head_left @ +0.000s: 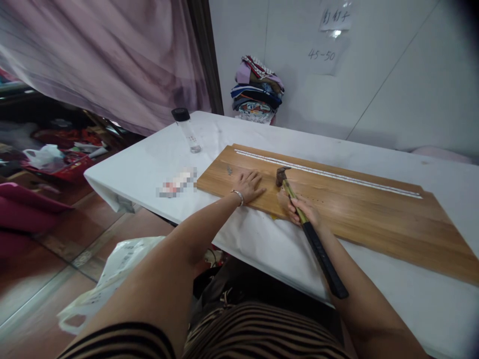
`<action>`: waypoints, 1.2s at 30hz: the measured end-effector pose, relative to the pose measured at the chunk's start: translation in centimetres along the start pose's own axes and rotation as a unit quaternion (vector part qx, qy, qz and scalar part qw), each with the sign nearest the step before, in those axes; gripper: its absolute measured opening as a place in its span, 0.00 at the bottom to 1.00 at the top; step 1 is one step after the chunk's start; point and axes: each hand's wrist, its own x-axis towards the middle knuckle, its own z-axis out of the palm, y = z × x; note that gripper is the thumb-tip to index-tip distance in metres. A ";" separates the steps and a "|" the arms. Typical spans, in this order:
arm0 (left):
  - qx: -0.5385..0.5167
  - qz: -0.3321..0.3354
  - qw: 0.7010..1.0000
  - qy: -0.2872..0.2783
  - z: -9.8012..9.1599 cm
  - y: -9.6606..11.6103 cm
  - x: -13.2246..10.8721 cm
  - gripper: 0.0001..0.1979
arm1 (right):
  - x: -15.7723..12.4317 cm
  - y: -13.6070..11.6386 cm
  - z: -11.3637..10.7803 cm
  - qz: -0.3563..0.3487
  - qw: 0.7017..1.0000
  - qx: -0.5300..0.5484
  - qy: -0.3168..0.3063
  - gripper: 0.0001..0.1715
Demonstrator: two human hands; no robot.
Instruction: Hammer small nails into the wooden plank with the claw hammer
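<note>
My right hand (pixel 299 210) is wrapped round the yellow neck of a claw hammer (pixel 325 259), whose black grip slants back over my forearm. The metal hammer head is over the near half of a brown wooden board (pixel 366 214). My left hand (pixel 250 186) lies flat on the board with its fingers spread, left of the hammer head. Beyond that hand is a small pile of nails (pixel 229 170). A white tape measure strip (pixel 325 173) runs along the far side of the board. A short row of small dark marks shows right of the hammer.
A clear bottle with a black lid (pixel 187 132) stands on the white-covered table (pixel 130 159). Near it lies a blurred-out item (pixel 177 182). Folded clothes (pixel 257 92) are stacked by the wall. A white plastic bag (pixel 119 264) is below the table on my left.
</note>
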 end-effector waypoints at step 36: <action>0.004 0.001 1.000 0.005 0.1 0.0 0.0 0.31 | 0.1 0.1 0.0 0.002 1.000 0.009 -0.009 0.31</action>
